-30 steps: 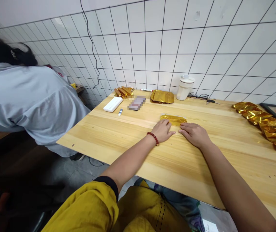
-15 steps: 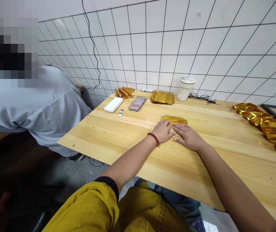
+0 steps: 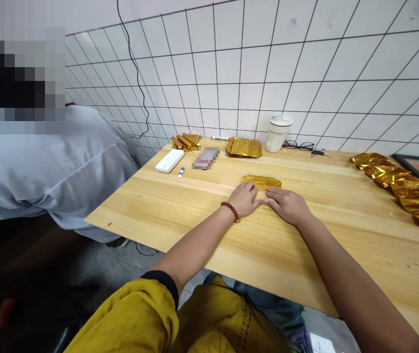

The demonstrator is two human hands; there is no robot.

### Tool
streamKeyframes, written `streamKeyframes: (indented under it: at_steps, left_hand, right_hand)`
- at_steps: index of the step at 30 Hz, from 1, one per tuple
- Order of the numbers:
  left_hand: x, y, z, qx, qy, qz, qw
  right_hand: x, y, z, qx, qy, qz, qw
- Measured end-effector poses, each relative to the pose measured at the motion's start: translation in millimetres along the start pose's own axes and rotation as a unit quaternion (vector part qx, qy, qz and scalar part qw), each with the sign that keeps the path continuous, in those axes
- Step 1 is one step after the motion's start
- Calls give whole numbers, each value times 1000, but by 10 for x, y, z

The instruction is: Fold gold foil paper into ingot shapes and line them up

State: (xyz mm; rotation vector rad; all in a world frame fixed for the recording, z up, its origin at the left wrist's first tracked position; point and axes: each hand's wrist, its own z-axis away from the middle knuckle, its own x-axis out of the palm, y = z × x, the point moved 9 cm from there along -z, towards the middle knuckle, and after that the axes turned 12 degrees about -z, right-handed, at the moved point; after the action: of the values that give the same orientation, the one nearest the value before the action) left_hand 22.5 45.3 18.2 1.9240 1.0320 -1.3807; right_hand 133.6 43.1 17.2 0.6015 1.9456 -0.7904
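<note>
A folded gold foil sheet (image 3: pixel 262 181) lies flat on the wooden table (image 3: pixel 180 215). My left hand (image 3: pixel 244 198), with a red bead bracelet at the wrist, rests palm down on the sheet's near left edge, fingers stretched flat. My right hand (image 3: pixel 289 205) lies flat beside it on the sheet's near right edge, fingers spread and pointing left. The fingertips of both hands almost meet. Neither hand grips anything.
A stack of gold foil (image 3: pixel 244 147), a white cup (image 3: pixel 277 133), glasses (image 3: pixel 299 145), a white power bank (image 3: pixel 170 160) and folded gold pieces (image 3: pixel 186 141) sit near the tiled wall. Crumpled gold foil (image 3: pixel 396 184) runs along the right. A person in light blue (image 3: pixel 47 171) bends at the left.
My right hand slid left toward my left hand along the foil's near edge. The person at the left rose and shifted closer.
</note>
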Motion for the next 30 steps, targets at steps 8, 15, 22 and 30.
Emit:
streamKeyframes:
  at_steps: [8,15,22,30]
  left_hand:
    - [8,-29,10,3,-1,-1,1000]
    - [21,-1,-14,0,-7,-3,1000]
    - [38,18,-26,4,-4,0,1000]
    - [33,14,-21,0,-7,16,1000]
  right_hand:
    - [-194,174,59,126,33,24,991]
    - [-275,306,114,152,57,45,986]
    - [-41,158,57,-30,38,-21,999]
    - [241,27,29,-62,-70,-45,995]
